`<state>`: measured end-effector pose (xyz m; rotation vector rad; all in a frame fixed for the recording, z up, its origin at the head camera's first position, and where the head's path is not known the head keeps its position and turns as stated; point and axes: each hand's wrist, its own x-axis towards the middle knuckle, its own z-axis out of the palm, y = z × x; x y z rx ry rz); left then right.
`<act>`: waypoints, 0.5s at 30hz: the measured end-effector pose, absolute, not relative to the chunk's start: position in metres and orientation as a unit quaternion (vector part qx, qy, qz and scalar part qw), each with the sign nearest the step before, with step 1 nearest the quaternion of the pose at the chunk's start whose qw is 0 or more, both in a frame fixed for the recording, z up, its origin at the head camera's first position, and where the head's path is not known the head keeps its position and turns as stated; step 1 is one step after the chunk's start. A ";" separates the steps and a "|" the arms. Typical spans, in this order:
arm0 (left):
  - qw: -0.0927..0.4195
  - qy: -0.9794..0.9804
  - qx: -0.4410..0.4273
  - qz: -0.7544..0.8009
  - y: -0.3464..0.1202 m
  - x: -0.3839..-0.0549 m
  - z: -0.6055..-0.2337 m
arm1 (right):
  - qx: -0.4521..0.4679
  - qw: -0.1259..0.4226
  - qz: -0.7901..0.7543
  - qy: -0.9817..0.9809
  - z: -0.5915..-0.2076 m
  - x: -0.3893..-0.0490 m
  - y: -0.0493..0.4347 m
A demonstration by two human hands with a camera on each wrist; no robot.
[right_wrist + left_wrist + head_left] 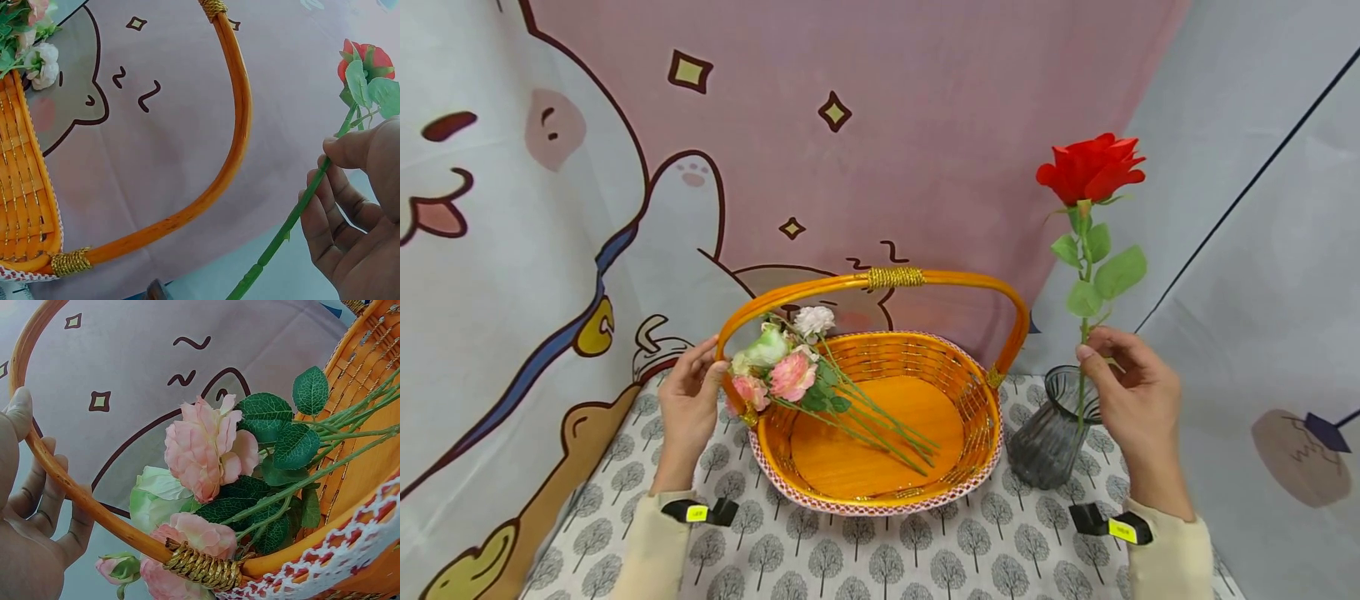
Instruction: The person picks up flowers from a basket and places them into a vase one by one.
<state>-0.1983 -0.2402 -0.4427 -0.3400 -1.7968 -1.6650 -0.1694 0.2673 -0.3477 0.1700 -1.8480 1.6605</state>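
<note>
My right hand (1138, 404) pinches the green stem of an upright red rose (1092, 169) between thumb and fingers. Below the bloom, the stem runs down to a dark ribbed glass vase (1041, 450), overlapping its mouth in the head view. My left hand (691, 400) holds the left side of the arched handle (103, 519) of an orange woven basket (880, 492), thumb on one side and fingers on the other. Pink, white and pale green flowers (792, 375) lie in the basket, blooms over its left rim and stems across its floor.
A tablecloth (827, 567) printed with grey trees covers the table. Behind it hangs a cloth backdrop (925, 125) with cartoon animals. Gold cord wraps the handle's top (895, 277), and a red-and-white trim (887, 510) edges the basket rim.
</note>
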 end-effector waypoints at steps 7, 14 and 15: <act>0.330 -0.691 -0.136 -0.629 -0.240 -0.199 -0.441 | 0.030 0.337 0.591 -0.733 -0.343 -0.175 0.272; 0.324 -0.691 -0.133 -0.633 -0.240 -0.197 -0.442 | 0.034 0.340 0.611 -0.714 -0.342 -0.181 0.275; 0.325 -0.690 -0.132 -0.633 -0.240 -0.197 -0.442 | 0.033 0.341 0.603 -0.720 -0.342 -0.182 0.275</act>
